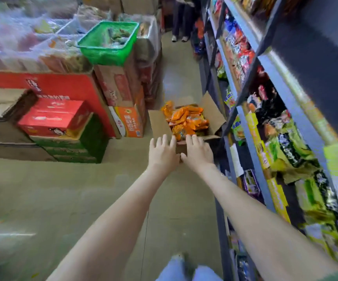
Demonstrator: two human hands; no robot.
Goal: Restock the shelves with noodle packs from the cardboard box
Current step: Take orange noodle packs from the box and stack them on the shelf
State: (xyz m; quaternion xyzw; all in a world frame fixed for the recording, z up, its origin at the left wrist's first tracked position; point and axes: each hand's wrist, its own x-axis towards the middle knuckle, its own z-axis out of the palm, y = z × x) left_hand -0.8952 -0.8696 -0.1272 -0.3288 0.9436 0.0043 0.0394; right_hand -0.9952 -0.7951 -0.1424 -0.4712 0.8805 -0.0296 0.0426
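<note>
No wording can be read for sure. White Chinese characters stand on the orange carton (pixel 130 122), at about nine o'clock from the cardboard box (pixel 160 122). More stand on the big red carton (pixel 62 86) farther that way. All are too blurred to make out.

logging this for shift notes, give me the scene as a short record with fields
setting: shop aisle, concrete floor
cardboard box: on the floor beside the shelves, flaps open
noodle packs: orange, heaped loose inside the box
shelves: on the right, already holding mixed packets
left hand: fingers straight, at the box's near edge, holding nothing
right hand: same pose, beside the left
contact with box: cannot tell
green basket: on top of stacked cartons, left of the aisle
</note>
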